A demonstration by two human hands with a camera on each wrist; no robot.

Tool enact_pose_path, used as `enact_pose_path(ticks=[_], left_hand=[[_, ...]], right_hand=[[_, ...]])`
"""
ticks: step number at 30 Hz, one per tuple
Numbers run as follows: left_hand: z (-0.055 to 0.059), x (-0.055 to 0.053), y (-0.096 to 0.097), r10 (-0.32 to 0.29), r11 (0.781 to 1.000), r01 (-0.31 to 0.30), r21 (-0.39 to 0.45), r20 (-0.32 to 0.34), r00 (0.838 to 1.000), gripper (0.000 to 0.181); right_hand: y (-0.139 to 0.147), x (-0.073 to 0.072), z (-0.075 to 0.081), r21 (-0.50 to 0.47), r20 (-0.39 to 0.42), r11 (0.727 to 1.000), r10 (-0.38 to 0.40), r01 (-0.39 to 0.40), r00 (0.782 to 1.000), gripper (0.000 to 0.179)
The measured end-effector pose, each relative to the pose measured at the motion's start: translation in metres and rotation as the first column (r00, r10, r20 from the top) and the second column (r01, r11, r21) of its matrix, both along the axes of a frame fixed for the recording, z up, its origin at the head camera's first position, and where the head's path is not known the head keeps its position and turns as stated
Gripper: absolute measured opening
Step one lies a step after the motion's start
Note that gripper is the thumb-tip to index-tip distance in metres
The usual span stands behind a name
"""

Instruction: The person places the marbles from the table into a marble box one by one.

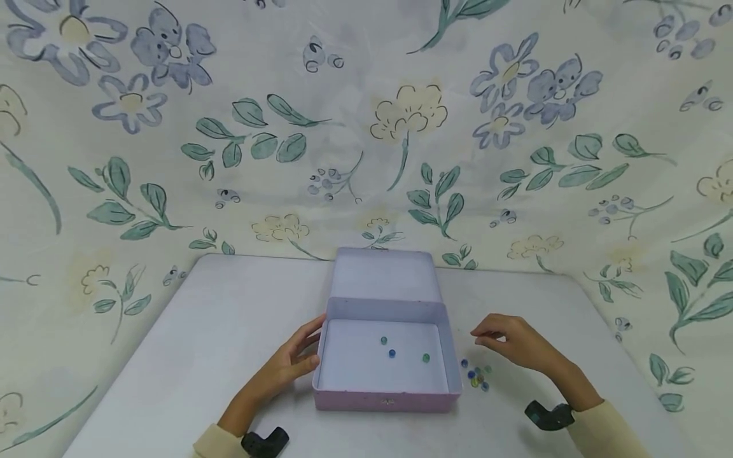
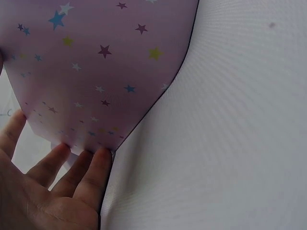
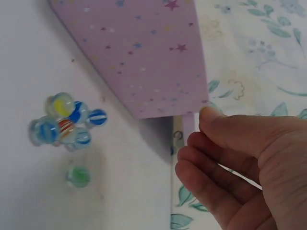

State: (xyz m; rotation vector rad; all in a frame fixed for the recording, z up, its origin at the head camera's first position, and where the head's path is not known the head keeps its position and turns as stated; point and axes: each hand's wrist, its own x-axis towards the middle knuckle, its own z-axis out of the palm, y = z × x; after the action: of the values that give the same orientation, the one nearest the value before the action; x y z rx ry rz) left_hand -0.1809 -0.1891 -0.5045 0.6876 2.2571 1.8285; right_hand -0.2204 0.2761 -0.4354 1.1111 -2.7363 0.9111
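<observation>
A lilac tin box point(image 1: 388, 401) stands with its lid point(image 1: 386, 275) raised at the back. Inside lie three glass marbles: a teal one point(image 1: 383, 340), a blue one point(image 1: 392, 353) and a green one point(image 1: 426, 358). My left hand point(image 1: 289, 359) rests against the box's left side, fingers extended along the star-printed wall point(image 2: 103, 72). To the right of the box, my right hand point(image 1: 512, 340) hovers with bent fingers, thumb near the index finger, nothing visible between them. Several more marbles point(image 3: 66, 128) cluster on the table beside the box, and a green marble point(image 3: 78, 176) lies slightly apart.
The white table point(image 1: 240, 305) carries the box near its middle. Behind and around it hangs a floral cloth point(image 1: 355, 172). A dark wrist camera point(image 1: 265, 442) sits on the left wrist and another dark camera point(image 1: 548, 416) on the right, by beige sleeves.
</observation>
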Motion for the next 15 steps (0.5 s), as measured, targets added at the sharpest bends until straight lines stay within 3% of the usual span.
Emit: enact_pose_path(ticks=[7,15], left_hand=[[0.0,-0.001,0.002,0.018,1.0,-0.018,-0.01,0.002,1.0,0.069],[0.0,-0.001,0.001,-0.008,1.0,0.008,0.007,-0.004,1.0,0.07]], right_hand=[[0.001,0.007,-0.015,0.057,0.11,0.998,-0.031,0.025,0.993,0.015],[-0.009,0.008,-0.029,0.136,0.153,0.991,-0.009,-0.012,0.988,0.016]])
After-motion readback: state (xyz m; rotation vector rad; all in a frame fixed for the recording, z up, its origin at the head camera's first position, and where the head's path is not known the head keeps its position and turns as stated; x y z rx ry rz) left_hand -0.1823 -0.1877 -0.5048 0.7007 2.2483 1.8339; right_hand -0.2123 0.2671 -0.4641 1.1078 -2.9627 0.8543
